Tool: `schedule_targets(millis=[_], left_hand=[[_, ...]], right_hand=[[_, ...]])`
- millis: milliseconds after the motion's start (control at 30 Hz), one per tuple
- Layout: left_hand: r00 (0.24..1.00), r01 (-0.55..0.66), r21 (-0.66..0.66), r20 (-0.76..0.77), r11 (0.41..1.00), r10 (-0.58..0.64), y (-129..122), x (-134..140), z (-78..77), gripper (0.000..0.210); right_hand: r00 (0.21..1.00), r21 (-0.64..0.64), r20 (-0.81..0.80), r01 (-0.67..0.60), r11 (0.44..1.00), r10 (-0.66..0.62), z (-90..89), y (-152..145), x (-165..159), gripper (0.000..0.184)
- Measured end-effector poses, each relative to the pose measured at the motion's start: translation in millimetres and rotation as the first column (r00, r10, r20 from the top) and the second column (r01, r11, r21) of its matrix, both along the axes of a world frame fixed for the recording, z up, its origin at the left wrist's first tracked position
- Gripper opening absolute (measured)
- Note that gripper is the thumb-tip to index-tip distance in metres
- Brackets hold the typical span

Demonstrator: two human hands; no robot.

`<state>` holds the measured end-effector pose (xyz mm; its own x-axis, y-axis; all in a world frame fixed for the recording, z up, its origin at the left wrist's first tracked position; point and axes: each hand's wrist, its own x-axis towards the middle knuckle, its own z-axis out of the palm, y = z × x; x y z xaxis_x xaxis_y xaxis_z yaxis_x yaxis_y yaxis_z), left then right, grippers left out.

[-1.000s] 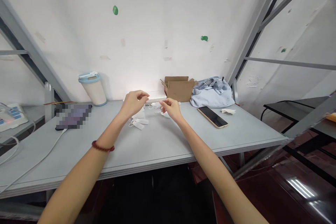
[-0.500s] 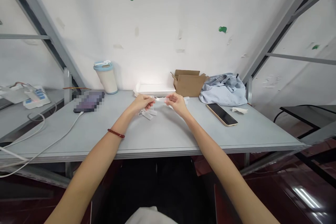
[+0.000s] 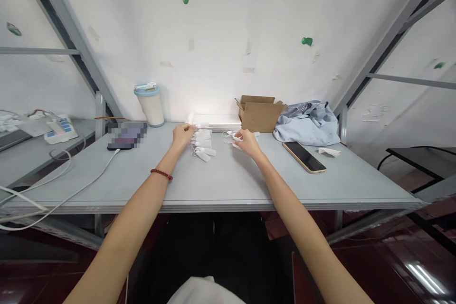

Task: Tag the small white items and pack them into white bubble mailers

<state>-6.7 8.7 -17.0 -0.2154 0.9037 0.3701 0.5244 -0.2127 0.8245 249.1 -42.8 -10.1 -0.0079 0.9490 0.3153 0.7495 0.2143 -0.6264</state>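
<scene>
2 arms (image 3: 137, 218) converge over the tabletop (image 3: 224, 183). The right hand (image 3: 247, 142) pinches a white tag (image 3: 237, 138) in its grip; the left hand (image 3: 182, 136) bends beside a column of tags (image 3: 203, 140), its grip's hold unclear.

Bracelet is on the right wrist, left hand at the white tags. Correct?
Wrong wrist: the head view shows the bracelet on the left one. The left hand is at the white tags, as you said.
</scene>
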Motion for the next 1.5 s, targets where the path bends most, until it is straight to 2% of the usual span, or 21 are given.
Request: schedule_targets(millis=[200,400,533,733,867,1033,1133,1233,1367,1500], left_hand=[[0.996,0.058,-0.032,0.066,0.998,-0.056,6,-2,-4.5,0.026],[0.992,-0.041,-0.098,-0.124,0.994,0.028,2,-3,-1.8,0.019],[0.987,-0.087,-0.1,-0.14,0.991,0.073,1,-3,0.2,0.019],[0.983,-0.133,-0.022,-0.129,0.991,0.129,-7,4,8.3,0.026],[0.99,-0.059,0.037,-0.129,0.998,0.063,-24,20,17.7,0.028],[0.959,0.164,0.104,-0.25,0.981,-0.134,-42,41,17.3,0.023],[0.905,0.279,0.111,-0.363,0.954,-0.222,-45,49,10.9,0.024],[0.864,0.324,0.117,-0.441,0.939,-0.243,-46,53,5.7,0.026],[0.842,0.328,0.111,-0.485,0.938,-0.237,-49,56,4.3,0.029],[0.834,0.341,0.102,-0.491,0.935,-0.251,-50,56,5.9,0.033]], right_hand=[[0.992,-0.08,0.122,0.044,0.996,-0.034,-2.9,2,5,0.02],[0.982,-0.068,0.183,0.049,0.996,-0.036,-5.5,1,5,0.021],[0.97,-0.067,0.235,0.075,0.995,-0.058,-6.4,2,6,0.025],[0.95,-0.069,0.302,0.104,0.992,-0.079,-5.9,2,6,0.034],[0.937,-0.122,0.341,0.116,0.986,-0.068,-2.5,1,5,0.026],[0.941,-0.153,0.337,0.069,0.986,-0.014,-0.2,-3,1,0.007],[0.956,-0.151,0.292,0.009,0.988,0.036,-0.3,-5,-2,0.007],[0.977,-0.127,0.184,-0.085,0.988,0.107,0.8,-7,-4,0.009],[0.986,-0.014,-0.058,-0.155,0.988,0.154,5.0,-8,-6,0.014],[0.936,0.048,-0.304,-0.169,0.984,0.175,9.2,-10,-7,0.021]])
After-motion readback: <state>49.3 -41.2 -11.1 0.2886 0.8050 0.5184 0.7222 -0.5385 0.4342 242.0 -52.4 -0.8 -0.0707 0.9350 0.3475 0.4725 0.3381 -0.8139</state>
